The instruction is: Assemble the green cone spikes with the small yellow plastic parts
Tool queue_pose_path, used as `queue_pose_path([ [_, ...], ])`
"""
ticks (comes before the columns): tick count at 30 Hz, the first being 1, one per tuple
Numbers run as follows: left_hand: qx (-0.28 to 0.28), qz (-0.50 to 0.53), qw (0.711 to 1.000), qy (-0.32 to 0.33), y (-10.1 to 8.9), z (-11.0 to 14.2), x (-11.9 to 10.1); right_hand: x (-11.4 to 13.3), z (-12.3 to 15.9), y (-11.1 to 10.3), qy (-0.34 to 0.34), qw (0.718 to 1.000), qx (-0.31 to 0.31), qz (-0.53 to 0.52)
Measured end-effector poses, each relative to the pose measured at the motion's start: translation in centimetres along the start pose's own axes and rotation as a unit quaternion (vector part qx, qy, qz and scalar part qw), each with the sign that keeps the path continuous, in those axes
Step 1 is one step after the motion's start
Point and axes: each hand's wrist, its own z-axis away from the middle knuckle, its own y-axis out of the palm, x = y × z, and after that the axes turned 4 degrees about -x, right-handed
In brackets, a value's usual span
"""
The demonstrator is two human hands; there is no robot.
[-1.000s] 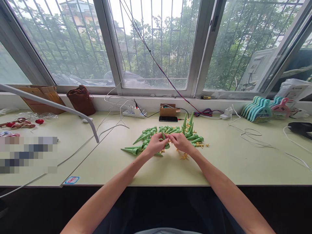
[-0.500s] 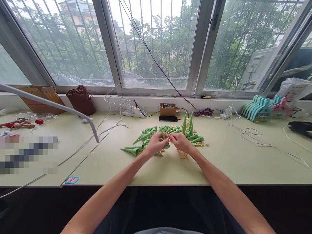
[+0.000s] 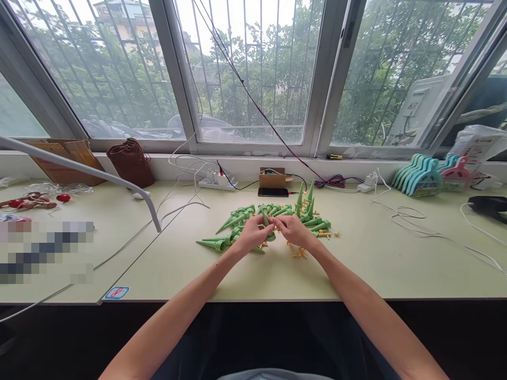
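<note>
Left hand (image 3: 255,233)'s pinching a green, cone-shaped plastic spike (image 3: 265,215) by a pile of similar ones (image 3: 241,215), right hand (image 3: 291,230) bunched up against the left (can't tell what it's gripping), all roughly midway between the pale yellow-green tabletop (image 3: 380,266)'s front and back edges.

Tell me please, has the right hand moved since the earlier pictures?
No: the right hand shows no visible shift in any direction against the black phone.

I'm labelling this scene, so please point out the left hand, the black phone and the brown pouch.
Left hand (image 3: 252,233): head view, back of the hand.
Black phone (image 3: 273,192): head view, middle of its upper face.
Brown pouch (image 3: 131,164): head view, front of its body.
</note>
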Motion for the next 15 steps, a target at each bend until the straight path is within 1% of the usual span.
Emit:
queue_pose_path([
  [15, -0.001, -0.003, 1.000, 0.007, -0.10, -0.07, 0.19, 0.11, 0.06, -0.09, 0.001, 1.000, 0.004, -0.005],
])
